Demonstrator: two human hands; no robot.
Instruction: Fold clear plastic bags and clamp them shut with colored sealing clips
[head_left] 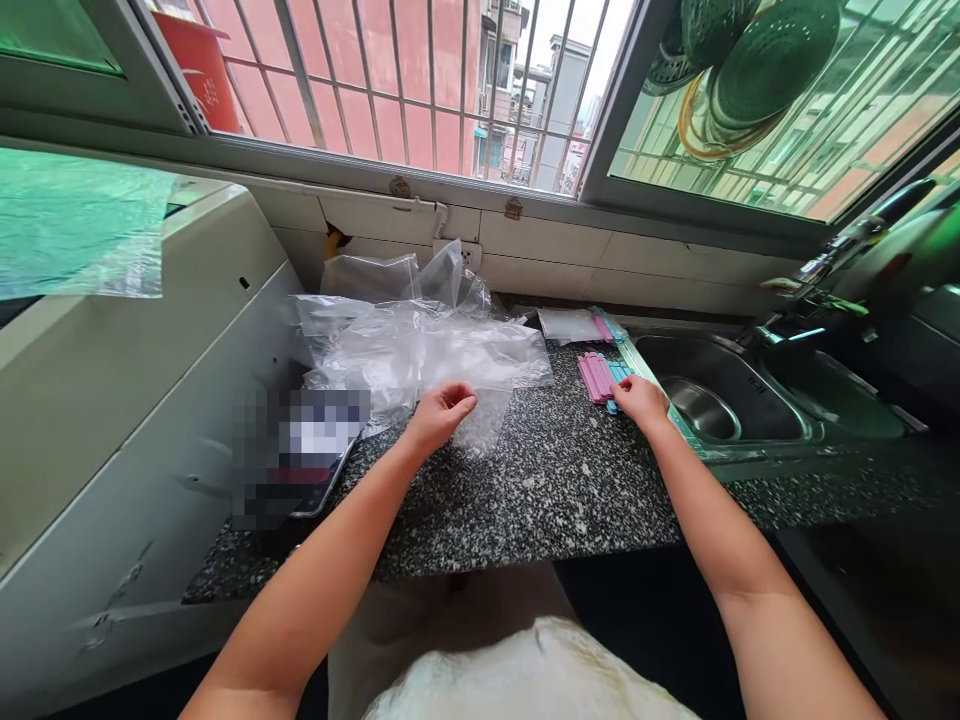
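My left hand [441,413] rests on the speckled dark countertop [555,490] with fingers curled, pinching the edge of a small clear plastic bag [484,420]. Behind it lies a crumpled heap of clear plastic bags [420,340]. My right hand [639,400] lies palm down on a row of pink and blue sealing clips [600,377] near the sink's edge; whether it grips one is hidden under the hand. Further back sits a flat packet with more clips [574,325].
A steel sink [720,395] with a tap [825,265] lies to the right. A white appliance [112,400] stands at the left, with a dark tray [300,470] beside it. Barred windows run along the back wall.
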